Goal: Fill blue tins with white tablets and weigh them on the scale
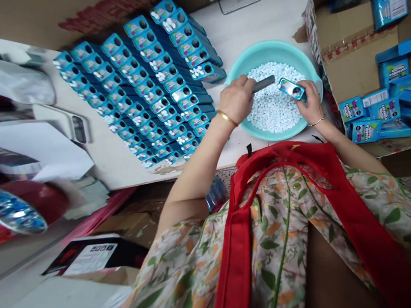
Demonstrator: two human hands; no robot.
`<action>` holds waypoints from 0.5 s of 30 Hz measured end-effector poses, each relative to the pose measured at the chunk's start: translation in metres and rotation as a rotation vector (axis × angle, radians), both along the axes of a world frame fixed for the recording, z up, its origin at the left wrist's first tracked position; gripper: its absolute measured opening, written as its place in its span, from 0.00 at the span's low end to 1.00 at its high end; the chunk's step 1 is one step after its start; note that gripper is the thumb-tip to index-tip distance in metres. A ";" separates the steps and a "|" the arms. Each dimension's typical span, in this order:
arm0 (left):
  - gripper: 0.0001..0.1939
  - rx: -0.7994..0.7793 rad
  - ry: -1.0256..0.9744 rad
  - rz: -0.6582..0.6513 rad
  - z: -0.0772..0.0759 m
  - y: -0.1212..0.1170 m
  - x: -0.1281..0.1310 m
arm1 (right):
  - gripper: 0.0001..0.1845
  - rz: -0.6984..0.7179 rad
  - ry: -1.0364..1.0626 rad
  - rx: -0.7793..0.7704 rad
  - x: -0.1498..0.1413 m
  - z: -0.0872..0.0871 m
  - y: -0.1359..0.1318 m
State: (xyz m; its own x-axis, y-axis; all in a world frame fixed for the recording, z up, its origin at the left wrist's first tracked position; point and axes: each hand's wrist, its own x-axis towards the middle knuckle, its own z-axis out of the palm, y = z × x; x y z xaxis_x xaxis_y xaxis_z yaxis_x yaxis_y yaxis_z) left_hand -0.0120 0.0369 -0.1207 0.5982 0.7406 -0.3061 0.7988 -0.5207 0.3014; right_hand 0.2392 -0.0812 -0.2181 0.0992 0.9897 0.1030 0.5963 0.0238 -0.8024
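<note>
My left hand (238, 98), a gold bangle at its wrist, is closed around a short dark grey flat bar (264, 83); its kind I cannot make out. The bar points right, over a turquoise basin (270, 49) holding many small white candies (274, 107). At the basin's right side, my right hand (311, 102) grips a small blue candy tin (290, 88), tilted above the candies. A dark round opening shows in the tin's top. Bar and tin are close together, with a small gap between them.
Rows of blue tins (148, 80) stand left of the basin, some with white candies on top. To the right, a cardboard box (354, 65) contains several blue packs (386, 109). A wire handle (241, 7) lies behind, and a phone (78, 126) is far left.
</note>
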 end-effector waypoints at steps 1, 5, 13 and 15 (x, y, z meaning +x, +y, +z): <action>0.16 -0.027 0.041 0.023 -0.022 0.001 -0.002 | 0.25 -0.008 0.004 -0.011 0.002 0.001 0.001; 0.21 -0.194 0.088 -0.062 -0.086 -0.024 0.016 | 0.27 -0.027 0.027 -0.042 0.008 0.004 0.005; 0.19 -0.510 -0.270 -0.166 -0.098 -0.072 0.035 | 0.30 -0.044 0.035 -0.035 0.013 0.004 0.008; 0.18 -0.592 -0.384 -0.156 -0.093 -0.068 0.025 | 0.30 -0.043 0.036 -0.035 0.015 0.004 0.008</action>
